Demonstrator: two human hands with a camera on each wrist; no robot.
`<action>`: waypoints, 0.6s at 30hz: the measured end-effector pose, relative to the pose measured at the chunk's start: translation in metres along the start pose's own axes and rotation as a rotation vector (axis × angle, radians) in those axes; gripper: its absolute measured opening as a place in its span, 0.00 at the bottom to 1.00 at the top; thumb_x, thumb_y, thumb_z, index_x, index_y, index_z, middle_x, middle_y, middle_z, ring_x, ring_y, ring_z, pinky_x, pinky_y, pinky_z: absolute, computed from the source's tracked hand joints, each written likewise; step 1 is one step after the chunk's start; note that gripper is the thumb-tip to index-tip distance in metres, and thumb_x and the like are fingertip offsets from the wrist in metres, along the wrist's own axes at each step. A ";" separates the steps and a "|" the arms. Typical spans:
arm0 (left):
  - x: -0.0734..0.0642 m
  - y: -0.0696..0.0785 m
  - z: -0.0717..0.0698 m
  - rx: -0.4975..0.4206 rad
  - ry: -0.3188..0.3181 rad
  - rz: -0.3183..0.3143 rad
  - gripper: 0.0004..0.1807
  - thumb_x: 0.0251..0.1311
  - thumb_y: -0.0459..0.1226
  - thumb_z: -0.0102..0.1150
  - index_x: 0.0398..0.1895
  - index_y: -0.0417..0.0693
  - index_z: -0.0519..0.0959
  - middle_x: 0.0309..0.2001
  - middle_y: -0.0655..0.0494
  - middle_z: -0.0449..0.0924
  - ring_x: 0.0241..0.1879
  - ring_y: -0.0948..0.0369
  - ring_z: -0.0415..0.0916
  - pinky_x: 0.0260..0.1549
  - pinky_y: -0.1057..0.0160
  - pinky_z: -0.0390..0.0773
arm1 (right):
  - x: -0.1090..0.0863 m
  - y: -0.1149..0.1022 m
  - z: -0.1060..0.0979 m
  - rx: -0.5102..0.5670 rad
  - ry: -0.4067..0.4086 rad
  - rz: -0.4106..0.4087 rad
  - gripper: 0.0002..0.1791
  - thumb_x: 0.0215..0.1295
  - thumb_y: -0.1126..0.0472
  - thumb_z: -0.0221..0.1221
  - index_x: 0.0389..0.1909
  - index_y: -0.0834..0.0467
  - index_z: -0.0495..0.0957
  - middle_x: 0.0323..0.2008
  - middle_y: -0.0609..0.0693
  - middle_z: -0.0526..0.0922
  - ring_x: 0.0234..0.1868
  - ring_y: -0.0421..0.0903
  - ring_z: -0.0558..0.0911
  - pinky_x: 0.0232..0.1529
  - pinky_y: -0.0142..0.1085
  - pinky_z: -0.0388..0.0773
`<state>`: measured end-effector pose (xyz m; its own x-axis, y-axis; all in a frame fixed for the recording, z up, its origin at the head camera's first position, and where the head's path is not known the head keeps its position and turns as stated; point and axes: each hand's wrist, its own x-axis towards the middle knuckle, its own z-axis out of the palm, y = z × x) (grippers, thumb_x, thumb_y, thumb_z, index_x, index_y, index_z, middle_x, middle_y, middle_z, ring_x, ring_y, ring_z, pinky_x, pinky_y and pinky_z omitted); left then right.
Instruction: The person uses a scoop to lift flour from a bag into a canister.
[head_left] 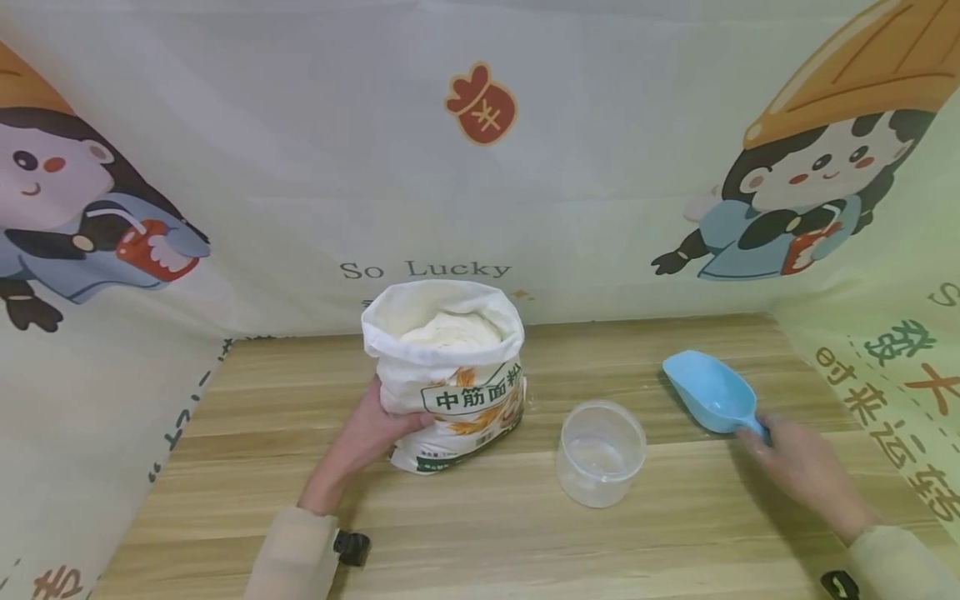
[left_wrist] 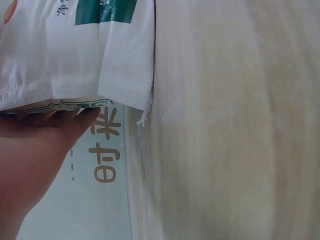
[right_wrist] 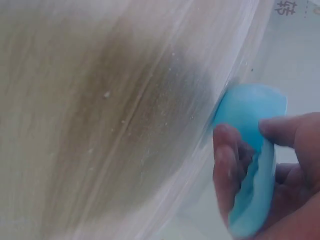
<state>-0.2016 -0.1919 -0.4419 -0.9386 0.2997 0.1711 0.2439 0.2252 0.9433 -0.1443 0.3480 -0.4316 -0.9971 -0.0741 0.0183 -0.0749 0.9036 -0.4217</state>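
A white bag of flour, its top rolled open, stands on the table's left half with pale flour inside. My left hand holds its left side, thumb across the front; in the left wrist view the fingers go behind the white bag and are partly hidden. On the right, my right hand grips the handle of a light blue scoop. Fingers and thumb pinch the blue scoop in the right wrist view. Its bowl looks empty and lies close to the tabletop.
A clear round plastic tub, lidless, stands between the bag and the scoop. The wood-grain table is bounded by printed cloth behind and at both sides. White specks dot the wood under the right hand.
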 end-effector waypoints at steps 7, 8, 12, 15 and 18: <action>-0.003 0.004 -0.001 -0.013 0.047 -0.037 0.48 0.55 0.30 0.75 0.76 0.43 0.56 0.64 0.40 0.75 0.63 0.43 0.74 0.65 0.42 0.72 | -0.003 -0.003 -0.002 -0.018 0.005 0.007 0.17 0.81 0.58 0.49 0.48 0.72 0.73 0.25 0.51 0.72 0.26 0.48 0.72 0.23 0.40 0.71; -0.003 0.005 -0.001 -0.003 0.053 -0.043 0.48 0.55 0.30 0.76 0.76 0.43 0.57 0.64 0.40 0.75 0.63 0.44 0.74 0.65 0.42 0.72 | -0.004 -0.003 -0.003 -0.026 0.009 0.005 0.17 0.81 0.58 0.49 0.48 0.72 0.73 0.25 0.51 0.73 0.26 0.48 0.73 0.23 0.40 0.71; -0.005 0.008 0.000 0.044 0.079 -0.080 0.47 0.56 0.34 0.77 0.75 0.43 0.58 0.63 0.41 0.76 0.62 0.46 0.74 0.64 0.45 0.72 | -0.005 -0.005 -0.008 -0.053 0.044 -0.030 0.16 0.80 0.59 0.51 0.48 0.72 0.73 0.26 0.52 0.76 0.26 0.49 0.75 0.22 0.42 0.73; -0.005 0.008 0.000 0.055 0.079 -0.083 0.47 0.55 0.35 0.78 0.75 0.44 0.58 0.62 0.42 0.76 0.62 0.46 0.74 0.63 0.45 0.72 | -0.006 -0.009 -0.012 -0.076 0.096 -0.084 0.15 0.78 0.60 0.55 0.48 0.72 0.74 0.25 0.51 0.77 0.25 0.49 0.75 0.21 0.42 0.72; -0.004 0.009 0.001 0.037 0.061 -0.066 0.49 0.55 0.35 0.78 0.76 0.46 0.57 0.63 0.42 0.76 0.63 0.45 0.73 0.64 0.43 0.72 | -0.006 -0.016 -0.015 -0.088 0.137 -0.113 0.16 0.78 0.59 0.56 0.48 0.71 0.76 0.24 0.49 0.77 0.23 0.47 0.73 0.20 0.40 0.70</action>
<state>-0.1953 -0.1904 -0.4348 -0.9657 0.2262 0.1274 0.1891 0.2767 0.9422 -0.1377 0.3400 -0.4109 -0.9745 -0.1244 0.1866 -0.1813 0.9267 -0.3291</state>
